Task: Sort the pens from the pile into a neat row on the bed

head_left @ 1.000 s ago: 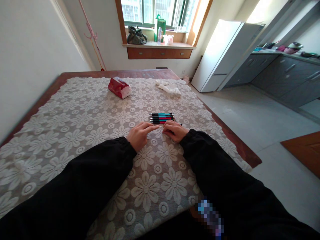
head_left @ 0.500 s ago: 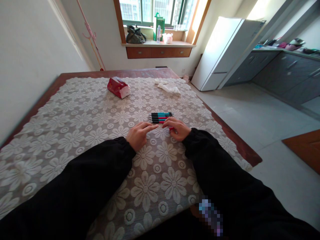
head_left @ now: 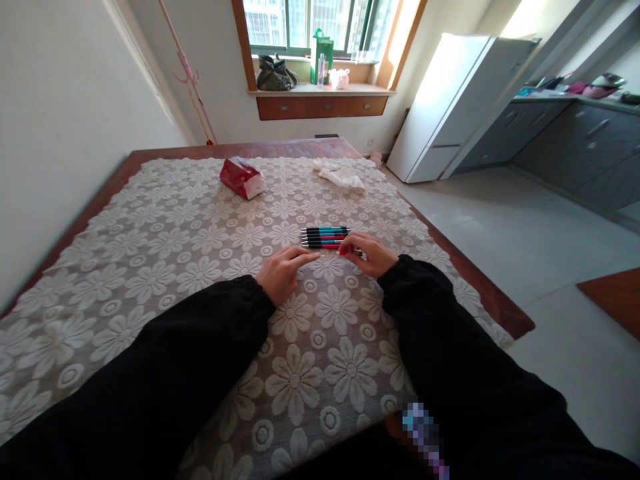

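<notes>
The right hand [head_left: 369, 255] has its grip closed on a red pen [head_left: 350, 252], pinched between the fingertips at the near edge of the row of pens [head_left: 325, 237]. The left hand [head_left: 283, 273] holds nothing, its grip loose, forefinger stretched right toward the pen's tip. The row lies just beyond both hands on the lace cloth [head_left: 150, 267] covering the desk [head_left: 480, 293]. Farther off sit a red packet [head_left: 241, 179] to the left and a crumpled white cloth [head_left: 341, 176] to the right

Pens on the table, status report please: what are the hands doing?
Left hand open, fingertip near pens. Right hand pinching red pen. Nothing in the way.
</notes>
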Demonstrator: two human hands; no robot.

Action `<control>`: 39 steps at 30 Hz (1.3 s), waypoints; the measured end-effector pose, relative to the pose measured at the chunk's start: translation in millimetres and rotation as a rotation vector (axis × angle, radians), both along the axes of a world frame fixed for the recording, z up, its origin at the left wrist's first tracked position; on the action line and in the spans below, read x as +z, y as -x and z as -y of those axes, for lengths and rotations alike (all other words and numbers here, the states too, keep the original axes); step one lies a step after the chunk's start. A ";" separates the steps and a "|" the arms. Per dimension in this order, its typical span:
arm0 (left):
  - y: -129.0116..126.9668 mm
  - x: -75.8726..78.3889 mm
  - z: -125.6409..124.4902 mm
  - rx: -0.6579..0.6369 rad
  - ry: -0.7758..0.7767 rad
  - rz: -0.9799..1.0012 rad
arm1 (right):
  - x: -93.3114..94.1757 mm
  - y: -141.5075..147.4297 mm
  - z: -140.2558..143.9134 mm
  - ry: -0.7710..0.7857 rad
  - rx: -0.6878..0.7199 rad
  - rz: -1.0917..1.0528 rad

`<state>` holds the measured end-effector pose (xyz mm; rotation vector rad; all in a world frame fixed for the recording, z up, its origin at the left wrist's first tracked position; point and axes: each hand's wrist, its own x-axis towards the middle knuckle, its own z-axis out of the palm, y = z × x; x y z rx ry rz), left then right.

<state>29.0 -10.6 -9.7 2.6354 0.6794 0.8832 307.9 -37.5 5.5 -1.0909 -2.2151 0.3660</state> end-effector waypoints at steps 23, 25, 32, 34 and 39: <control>-2.8 -1.3 0.3 -0.062 0.031 0.195 | -0.1 19.5 9.5 -0.171 -0.001 -0.143; -2.5 -2.0 -0.3 -0.070 0.016 0.186 | 0.6 19.6 10.1 -0.143 0.029 -0.139; -1.5 -3.5 -1.6 -0.072 -0.040 0.086 | -3.9 19.9 8.3 -0.116 0.027 -0.052; -1.8 -3.0 -1.2 -0.088 -0.025 0.066 | -4.0 20.7 7.9 -0.144 0.049 -0.030; -3.8 -0.8 0.3 -0.096 0.030 0.057 | -5.6 24.3 8.9 -0.140 0.106 0.007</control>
